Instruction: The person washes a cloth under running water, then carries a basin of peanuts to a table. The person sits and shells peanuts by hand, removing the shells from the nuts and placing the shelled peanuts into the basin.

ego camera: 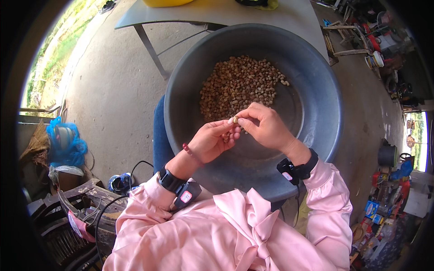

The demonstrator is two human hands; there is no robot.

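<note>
A large grey plastic basin [318,101] rests over my lap, with a heap of small brown nuts or seeds, possibly peanuts [240,81], in its upper part. Above the basin's near half my two hands meet at the fingertips. Between thumb and fingers my left hand [218,135] pinches one pale, yellowish nut or pod [235,119], and a few brown pieces lie in its curled fingers. My right hand [268,128] touches the same pale piece with thumb and forefinger. Both wrists carry black straps with small devices.
Beyond the basin stands a grey table [288,20] with a yellow container [166,2] at its edge. A dark wooden chair [101,196] is at the lower left, near a blue plastic bag [81,147]. Black cables hang from the wrist devices. Assorted household things line the right side.
</note>
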